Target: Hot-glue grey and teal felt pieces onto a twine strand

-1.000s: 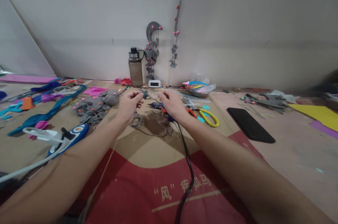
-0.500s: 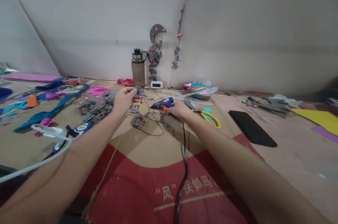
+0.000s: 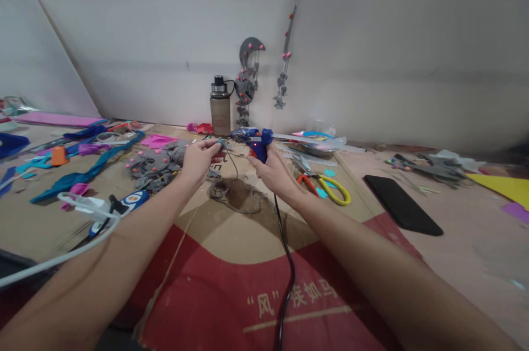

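My right hand is wrapped round the handle of a blue hot glue gun, whose nozzle points left. A glue stick sticks out of its back, and a black cable trails down from it. Between thumb and fingertips, my left hand pinches a small grey-green piece with a grey cord running from it. The cord's coil lies on the cardboard below. Left of that hand is a pile of grey felt pieces with pink balls.
Scissors with yellow and red handles lie right of my right hand, then a black phone. A bottle stands by the white wall panel, where grey hanging ornaments show. A white cable crosses my left forearm's area.
The glue gun has been lifted off the cardboard in my right hand and brought up near my left hand. My left hand keeps its pinch on the small piece. The view shifts slightly.
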Demonstrator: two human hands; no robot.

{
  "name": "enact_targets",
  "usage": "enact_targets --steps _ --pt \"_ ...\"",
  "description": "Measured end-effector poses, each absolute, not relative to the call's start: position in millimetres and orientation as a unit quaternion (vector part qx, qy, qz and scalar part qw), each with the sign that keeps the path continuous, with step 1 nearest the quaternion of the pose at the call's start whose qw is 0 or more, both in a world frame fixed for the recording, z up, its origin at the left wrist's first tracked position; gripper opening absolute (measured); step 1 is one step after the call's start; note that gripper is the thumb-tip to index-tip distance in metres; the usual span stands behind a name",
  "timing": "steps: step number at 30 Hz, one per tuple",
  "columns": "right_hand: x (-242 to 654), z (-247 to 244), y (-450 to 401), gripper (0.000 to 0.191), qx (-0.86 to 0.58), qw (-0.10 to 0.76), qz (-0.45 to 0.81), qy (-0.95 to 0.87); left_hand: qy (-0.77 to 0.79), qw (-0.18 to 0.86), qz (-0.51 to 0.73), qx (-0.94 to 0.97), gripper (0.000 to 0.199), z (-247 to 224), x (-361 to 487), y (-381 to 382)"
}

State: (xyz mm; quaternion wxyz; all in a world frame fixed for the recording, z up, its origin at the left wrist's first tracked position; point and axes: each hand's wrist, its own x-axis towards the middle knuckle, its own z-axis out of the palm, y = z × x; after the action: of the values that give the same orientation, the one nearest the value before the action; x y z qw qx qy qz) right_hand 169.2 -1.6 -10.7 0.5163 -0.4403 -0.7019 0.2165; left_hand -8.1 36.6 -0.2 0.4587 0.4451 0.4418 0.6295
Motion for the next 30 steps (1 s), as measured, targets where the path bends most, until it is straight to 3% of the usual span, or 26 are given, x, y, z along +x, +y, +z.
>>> enact_targets --steps 5,30 --pt "170.1 -6.4 -4.9 0.032 -0.455 0.486 0.158 -0.729 0.449 0.44 0.624 0.464 0.007 -2.8 -8.6 37.8" --pt "169.5 -13.5 -1.3 0.026 -0.479 0.459 0.146 -0.734 0.455 0.43 0.609 0.487 0.007 -4.0 -5.3 34.0"
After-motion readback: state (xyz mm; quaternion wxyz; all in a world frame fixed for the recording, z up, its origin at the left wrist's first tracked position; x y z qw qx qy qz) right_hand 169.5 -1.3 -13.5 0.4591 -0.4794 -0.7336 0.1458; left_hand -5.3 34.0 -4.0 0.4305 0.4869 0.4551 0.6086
